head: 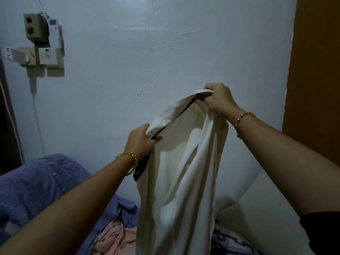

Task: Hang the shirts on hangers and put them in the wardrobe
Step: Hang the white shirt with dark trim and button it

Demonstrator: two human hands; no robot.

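A cream-white shirt (185, 181) hangs in the air in front of the pale wall, its body draping down toward the bed. A black hanger (142, 167) is partly inside it; a dark edge runs under the collar and one black end sticks out below my left wrist. My left hand (140, 139) grips the lower left end of the collar together with the hanger. Higher up and to the right, my right hand (219, 98) pinches the other end of the collar. The rest of the hanger is hidden by the cloth.
A blue checked shirt (33, 183) lies heaped at the lower left, with pink cloth (117, 240) beside it. A white pillow (261, 214) sits at the lower right. An orange-brown panel (316, 70) stands at the right edge. Switch boxes (40, 43) hang on the wall, upper left.
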